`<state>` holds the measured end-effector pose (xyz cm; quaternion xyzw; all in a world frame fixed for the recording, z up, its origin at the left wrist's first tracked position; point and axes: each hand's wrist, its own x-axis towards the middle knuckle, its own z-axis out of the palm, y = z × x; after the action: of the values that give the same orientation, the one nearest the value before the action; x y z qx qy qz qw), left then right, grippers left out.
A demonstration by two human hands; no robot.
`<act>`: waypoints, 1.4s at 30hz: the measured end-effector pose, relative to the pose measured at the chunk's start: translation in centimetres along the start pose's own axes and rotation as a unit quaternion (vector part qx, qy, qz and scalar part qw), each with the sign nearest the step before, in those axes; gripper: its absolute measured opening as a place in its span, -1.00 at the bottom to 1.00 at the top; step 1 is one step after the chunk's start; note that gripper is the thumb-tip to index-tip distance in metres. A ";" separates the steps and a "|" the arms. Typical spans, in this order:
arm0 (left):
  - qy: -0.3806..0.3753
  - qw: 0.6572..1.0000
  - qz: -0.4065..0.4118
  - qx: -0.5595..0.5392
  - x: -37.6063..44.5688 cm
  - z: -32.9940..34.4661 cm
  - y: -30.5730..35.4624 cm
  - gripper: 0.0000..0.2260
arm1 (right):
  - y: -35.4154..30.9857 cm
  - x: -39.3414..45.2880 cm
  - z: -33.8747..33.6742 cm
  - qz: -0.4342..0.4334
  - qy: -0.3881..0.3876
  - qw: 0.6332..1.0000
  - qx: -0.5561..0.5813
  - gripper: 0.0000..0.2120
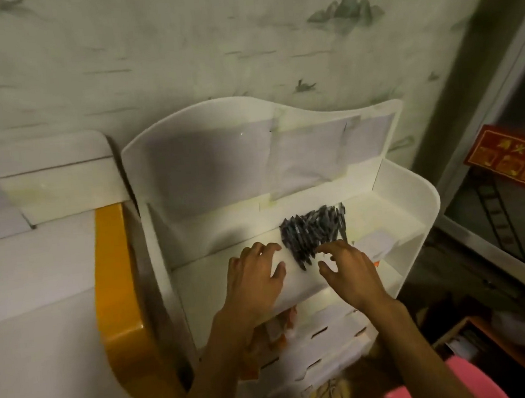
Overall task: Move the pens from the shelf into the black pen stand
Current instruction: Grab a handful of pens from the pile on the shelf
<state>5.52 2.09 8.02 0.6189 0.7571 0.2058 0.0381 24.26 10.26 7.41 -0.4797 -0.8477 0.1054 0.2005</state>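
A heap of several dark pens (312, 234) lies on the top level of a white shelf unit (416, 216) against the wall. My left hand (256, 278) rests with loosely spread fingers on the shelf's front edge, just left of the heap. My right hand (348, 274) hovers at the heap's near right side, fingers spread and slightly bent, its fingertips at the nearest pens. Neither hand holds a pen. No black pen stand is in view.
Lower tiers of the shelf (317, 347) hold white boxes and orange items. A yellow-edged white cabinet (116, 293) stands to the left. A red sign (514, 161) and a dark doorway lie to the right. Papers are taped to the shelf's back panel (308, 156).
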 end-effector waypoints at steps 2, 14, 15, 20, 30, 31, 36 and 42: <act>-0.005 1.000 -0.014 -0.003 1.5 0.8 0.3 -0.67 | 1.5 1.7 0.4 0.002 -0.007 1.000 0.011 -0.73; -0.055 0.992 -0.116 0.011 9.2 8.1 2.0 -0.65 | 9.2 11.9 4.0 -0.066 -0.080 0.993 0.053 -0.76; -0.060 0.990 -0.127 0.017 9.8 8.7 2.2 -0.65 | 9.8 12.6 4.2 -0.077 -0.088 0.992 0.054 -0.76; -0.097 0.972 -0.211 0.034 13.1 12.3 2.9 -0.64 | 12.2 16.4 4.8 -0.110 -0.122 0.984 0.063 -0.72; -0.097 0.930 -0.354 0.005 16.1 16.7 3.8 -0.40 | 15.3 19.3 6.9 -0.141 -0.163 0.973 0.084 -0.72; -0.094 0.930 -0.355 0.001 16.3 16.8 3.8 -0.42 | 15.5 19.4 7.0 -0.145 -0.166 0.972 0.085 -0.73; -0.059 0.933 -0.355 -0.003 16.9 16.7 3.4 -0.63 | 16.5 20.6 7.3 -0.151 -0.167 0.970 0.089 -0.71; -0.052 0.931 -0.361 0.020 17.5 16.8 3.0 -0.47 | 16.5 21.6 7.8 -0.161 -0.169 0.968 0.087 -0.73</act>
<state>9.49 23.66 -2.76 0.3147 0.9302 0.1307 0.1365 23.61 37.39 -0.51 -0.2926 -0.9231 0.2242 0.1093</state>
